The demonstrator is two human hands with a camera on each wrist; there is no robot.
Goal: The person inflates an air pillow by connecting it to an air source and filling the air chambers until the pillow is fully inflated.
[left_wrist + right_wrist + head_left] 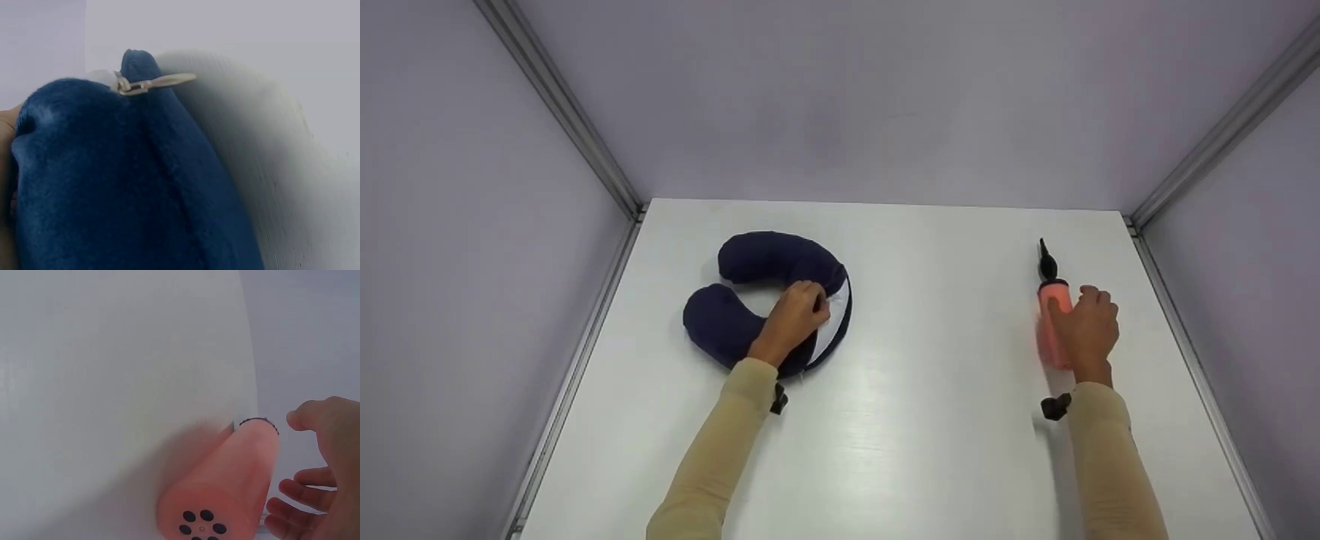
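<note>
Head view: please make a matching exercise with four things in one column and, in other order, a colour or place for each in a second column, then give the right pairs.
Things:
1. neck pillow
2. pump
3. zipper pull
4. table

Descriptions:
A. pink body with black nozzle, under the right hand
B. white and flat, bears the rest
C. dark blue, U-shaped, under the left hand
D. pale metal, on the pillow's edge

Pairs: 1-C, 2-A, 3-D, 4-B
</note>
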